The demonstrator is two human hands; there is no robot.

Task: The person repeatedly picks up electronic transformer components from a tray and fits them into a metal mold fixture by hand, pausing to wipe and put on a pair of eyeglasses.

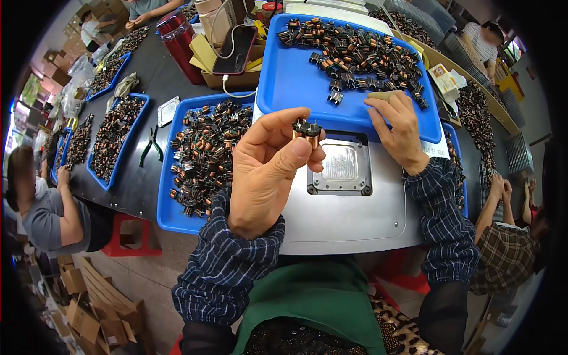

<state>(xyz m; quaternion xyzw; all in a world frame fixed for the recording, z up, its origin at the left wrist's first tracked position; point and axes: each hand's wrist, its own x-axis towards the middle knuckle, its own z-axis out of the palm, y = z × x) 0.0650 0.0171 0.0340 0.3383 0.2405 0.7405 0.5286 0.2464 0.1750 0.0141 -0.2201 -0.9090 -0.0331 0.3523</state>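
Broad, dark, flat worktop [151, 77], with a smooth silver metal panel [355, 222] along its near edge. At the panel's far side, a shallow rectangular blue plastic tray [290, 83], partly covered with small copper-wound, black plastic components [361, 50]; to the left, a second blue plastic tray [177, 225], heaped with similar parts (much fuller than the first).

Apparent step in hand: close handling of one part, probably for a check by eye. Called for next, as a judgement: a light, steady pinch, perhaps a small turn, and care against bending anything fine.

Two forearms in dark blue, white-checked cloth sleeves [234, 272], reaching up from the lower edge. Left hand [263, 163] upright over the panel's left side, thumb toward the viewer, fingers curled behind in a closed pinch. Right hand [396, 127] over the far tray's near rim, back uppermost, fingers loosely bent, apparently empty; contact with the tray hard to tell.

Between left thumb and fingertips: a single copper-and-black coil component [306, 131], apart from both trays. Smallest of all: thin metal pins [315, 122], pointing upward from its top.
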